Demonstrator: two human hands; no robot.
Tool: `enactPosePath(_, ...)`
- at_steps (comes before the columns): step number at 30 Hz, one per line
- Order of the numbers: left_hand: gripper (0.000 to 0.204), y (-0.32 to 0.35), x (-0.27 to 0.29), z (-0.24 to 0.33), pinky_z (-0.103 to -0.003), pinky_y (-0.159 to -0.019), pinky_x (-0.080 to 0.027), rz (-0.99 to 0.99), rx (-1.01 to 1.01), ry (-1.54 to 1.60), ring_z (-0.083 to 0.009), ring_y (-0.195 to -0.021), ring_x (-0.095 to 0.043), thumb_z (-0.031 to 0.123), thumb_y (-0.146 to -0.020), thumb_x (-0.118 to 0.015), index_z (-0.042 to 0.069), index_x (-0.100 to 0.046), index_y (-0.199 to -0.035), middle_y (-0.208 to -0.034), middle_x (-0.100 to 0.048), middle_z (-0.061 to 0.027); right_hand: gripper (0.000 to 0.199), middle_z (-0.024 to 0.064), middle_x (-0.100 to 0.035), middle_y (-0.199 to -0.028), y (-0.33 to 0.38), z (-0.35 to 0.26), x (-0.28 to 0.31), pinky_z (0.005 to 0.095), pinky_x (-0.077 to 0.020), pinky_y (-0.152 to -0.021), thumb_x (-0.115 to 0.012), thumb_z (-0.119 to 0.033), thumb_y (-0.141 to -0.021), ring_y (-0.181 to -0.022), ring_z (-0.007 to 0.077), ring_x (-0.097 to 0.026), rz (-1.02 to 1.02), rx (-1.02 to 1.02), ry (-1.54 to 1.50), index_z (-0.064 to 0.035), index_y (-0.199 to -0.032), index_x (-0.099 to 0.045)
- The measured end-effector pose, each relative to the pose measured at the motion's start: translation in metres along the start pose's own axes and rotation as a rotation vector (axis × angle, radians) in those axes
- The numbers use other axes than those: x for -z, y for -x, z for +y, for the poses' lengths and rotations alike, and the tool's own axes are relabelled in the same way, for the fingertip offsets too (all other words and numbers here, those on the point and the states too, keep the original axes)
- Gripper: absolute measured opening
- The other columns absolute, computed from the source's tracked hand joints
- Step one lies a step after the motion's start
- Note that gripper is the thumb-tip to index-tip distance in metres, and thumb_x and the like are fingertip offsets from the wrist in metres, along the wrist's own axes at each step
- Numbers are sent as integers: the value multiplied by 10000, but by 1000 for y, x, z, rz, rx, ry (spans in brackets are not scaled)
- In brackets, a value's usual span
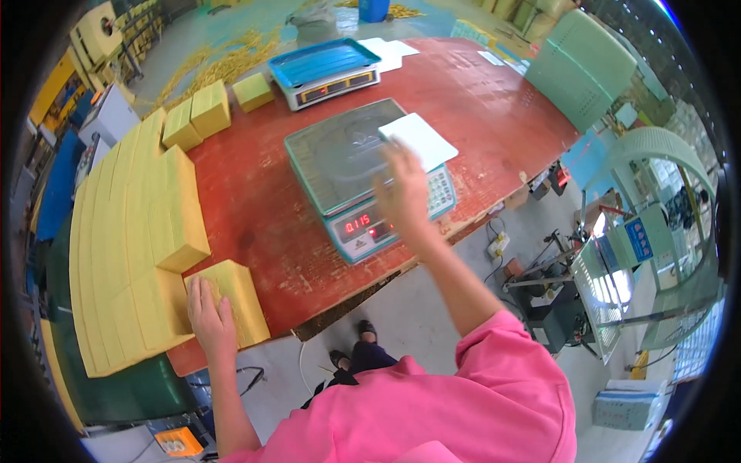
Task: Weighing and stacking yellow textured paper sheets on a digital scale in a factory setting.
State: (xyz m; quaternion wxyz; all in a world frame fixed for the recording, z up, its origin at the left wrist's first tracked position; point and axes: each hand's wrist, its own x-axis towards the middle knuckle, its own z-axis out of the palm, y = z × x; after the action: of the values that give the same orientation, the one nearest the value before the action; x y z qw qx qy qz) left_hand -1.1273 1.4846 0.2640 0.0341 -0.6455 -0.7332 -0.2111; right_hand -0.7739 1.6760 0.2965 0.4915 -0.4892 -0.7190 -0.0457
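The left hand (213, 322) rests, fingers extended, against a yellow block (248, 299) on the red surface (494, 108); the right hand (406, 193), over the scale (328, 158), meets a white card (429, 139); its blurred fingers' grip cannot be told.

The red tabletop (478, 100) looks glossy, its finish scuffed and worn rough along the near edge. The yellow blocks (181, 212) are matt; I can't tell their material. The nearer scale's pan (340, 162) has a dull sheen above a smooth plastic casing (378, 242); the farther scale's tray (324, 62) shines, smooth and blue. The white sheet (429, 141) looks like smooth matt paper, the pink shirt (463, 401) soft cloth.
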Motion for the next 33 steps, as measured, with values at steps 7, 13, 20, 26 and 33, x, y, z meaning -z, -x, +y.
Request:
enactPosePath(7, 487, -42, -17, 186, -442, -1125, -304, 36, -339, 383, -376, -1356, -395, 194, -939, -537, -38, -473, -1363, -1460, -424, -207, 442, 205, -640, -1181, -40, 194, 45, 455, -472, -934, -645, -342, -840, -1097, 354, -611, -480, -817, 120, -36, -1159, -631)
enactPosePath(13, 509, -62, -108, 345, -387, -1026, -438, -381, -208, 993, -281, -1225, -546, 244, -985, -553, -28, -438, -1399, -1416, -471, -182, 262, 176, -639, -769, -22, 250, 43, 423, -495, -674, -743, -208, -705, -728, 266, -632, -195, -688, -415, -14, -841, -631)
enactPosePath(20, 591, -101, -204, 483, -394, -945, -510, -562, 461, 1608, -250, -1172, -563, 442, -980, -534, 5, -422, -1360, -1308, -540, -142, 271, 82, -577, -783, 24, 317, 165, 333, -470, -645, -679, -191, -790, -759, 145, -556, -242, -932, -933, 18, -915, -560)
enactPosePath(26, 430, -112, -245, 591, -408, -1045, -411, -567, 509, 1631, -258, -1183, -543, 225, -988, -537, 10, -443, -1349, -1287, -553, -133, 299, 100, -607, -890, 67, 367, 238, 343, -480, -794, -654, -207, -855, -878, 168, -584, -360, -1020, -942, -1, -1032, -528)
enactPosePath(33, 314, -121, -287, 688, -372, -970, -460, -777, 429, 1688, -206, -1109, -571, 121, -988, -514, 5, -482, -1277, -1217, -573, -116, 244, 59, -579, -1003, 108, 400, 272, 303, -448, -834, -505, -210, -993, -936, 129, -524, 37, -1149, -932, -12, -1131, -541)
